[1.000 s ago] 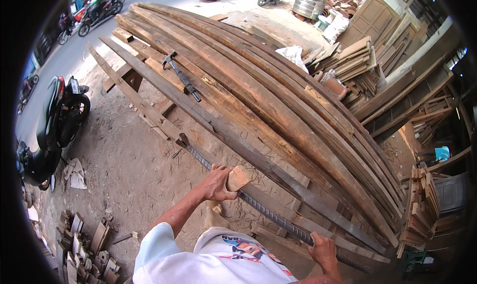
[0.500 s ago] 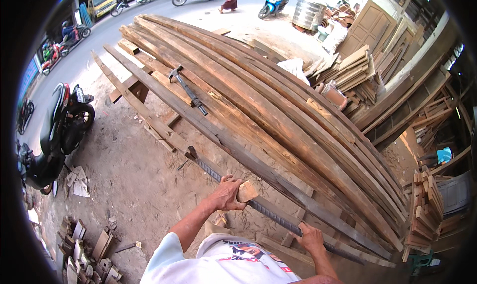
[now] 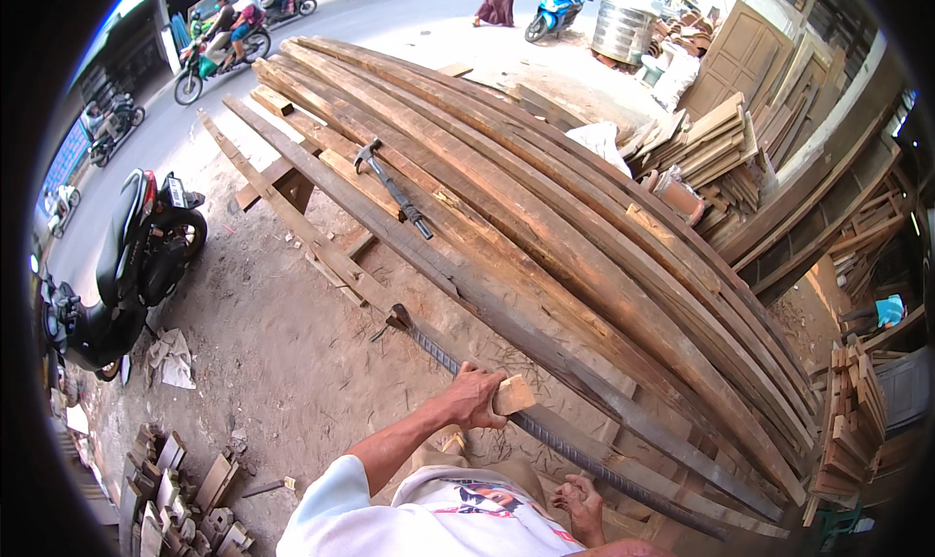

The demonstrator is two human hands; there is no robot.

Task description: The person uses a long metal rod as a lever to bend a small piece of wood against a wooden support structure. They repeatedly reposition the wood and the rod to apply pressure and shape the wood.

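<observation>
My left hand point(image 3: 471, 397) is closed round a short pale wooden block point(image 3: 513, 395), whose end sticks out to the right of my fingers. The hand rests at a long dark ribbed steel bar point(image 3: 565, 446), which lies slantwise along a narrow plank; a hooked end point(image 3: 398, 315) shows at its far left. Whether my fingers also grip the bar is hidden. My right hand point(image 3: 581, 506) hangs just below the bar, off it, fingers loosely bent and apart, with nothing visible in them. A claw hammer point(image 3: 392, 188) lies on the beams ahead.
Several long timber beams point(image 3: 526, 216) stretch across in front of me. Scrap wood point(image 3: 175, 499) is heaped at lower left, beside a small tool on the ground. A black motorcycle point(image 3: 127, 265) stands at left. Stacked boards point(image 3: 711, 148) and a wooden door lie right; traffic passes behind.
My right hand has let go of the bar and drawn down toward my body. The left hand keeps the block at the bar. The whole view has shifted slightly.
</observation>
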